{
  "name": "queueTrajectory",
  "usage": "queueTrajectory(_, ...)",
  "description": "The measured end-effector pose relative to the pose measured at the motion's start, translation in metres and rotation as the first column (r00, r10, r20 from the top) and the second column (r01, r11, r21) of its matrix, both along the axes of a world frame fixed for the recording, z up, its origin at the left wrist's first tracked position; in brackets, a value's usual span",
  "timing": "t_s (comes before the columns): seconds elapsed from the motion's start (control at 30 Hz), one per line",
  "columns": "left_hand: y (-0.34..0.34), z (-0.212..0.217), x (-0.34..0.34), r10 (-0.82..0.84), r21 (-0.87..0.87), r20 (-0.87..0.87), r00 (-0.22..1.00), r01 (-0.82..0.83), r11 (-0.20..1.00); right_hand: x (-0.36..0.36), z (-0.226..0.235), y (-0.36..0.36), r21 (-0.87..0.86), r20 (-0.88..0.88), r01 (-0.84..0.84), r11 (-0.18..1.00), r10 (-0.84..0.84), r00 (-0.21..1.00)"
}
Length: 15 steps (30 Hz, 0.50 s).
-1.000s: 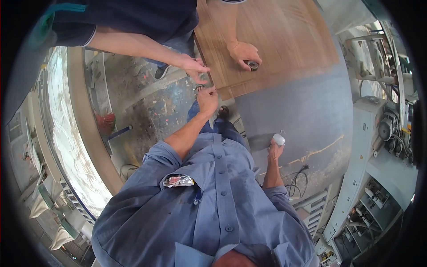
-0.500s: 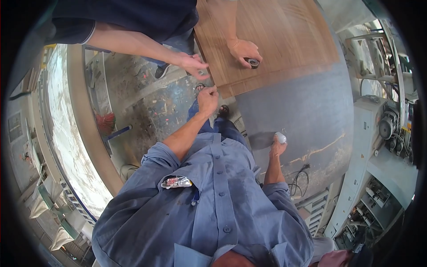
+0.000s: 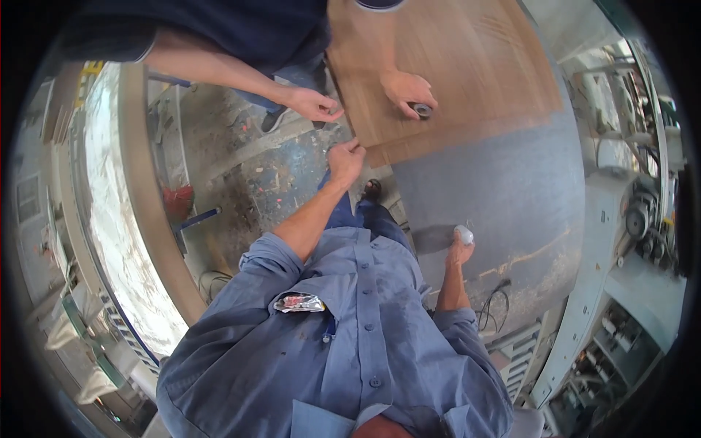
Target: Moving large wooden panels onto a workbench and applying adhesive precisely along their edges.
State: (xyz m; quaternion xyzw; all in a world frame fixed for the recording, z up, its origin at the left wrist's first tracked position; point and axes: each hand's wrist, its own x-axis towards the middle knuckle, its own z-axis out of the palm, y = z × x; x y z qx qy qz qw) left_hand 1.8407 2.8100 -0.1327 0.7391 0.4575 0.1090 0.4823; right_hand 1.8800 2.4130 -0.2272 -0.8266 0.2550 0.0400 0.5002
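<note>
One brown wood-grain sheet (image 3: 467, 58) lies on a scuffed grey tabletop (image 3: 496, 190) in a cluttered workshop (image 3: 281, 168), left hand (image 3: 346, 162) pinched together near the sheet's corner, right hand (image 3: 459, 253) clamped round a rounded white object (image 3: 464, 234).

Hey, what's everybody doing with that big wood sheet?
One person's right hand holds a small white object over the grey surface; the left hand is by the corner of the wooden sheet. A co-worker's one hand has a dark ring on the sheet; their other hand is beside its edge.
</note>
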Motion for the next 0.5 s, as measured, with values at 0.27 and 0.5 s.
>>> queueTrajectory(0.27,-0.010,0.018,0.006,-0.099,0.218,-0.175,0.980,0.137,0.966,0.002,-0.008,-0.019,0.244,-0.027,-0.243,0.939,0.257,0.966)
queueTrajectory(0.5,0.001,0.036,0.005,-0.162,0.125,-0.275,0.948,0.202,0.971,-0.003,-0.003,-0.012,0.008,-0.029,-0.204,0.979,0.204,0.979)
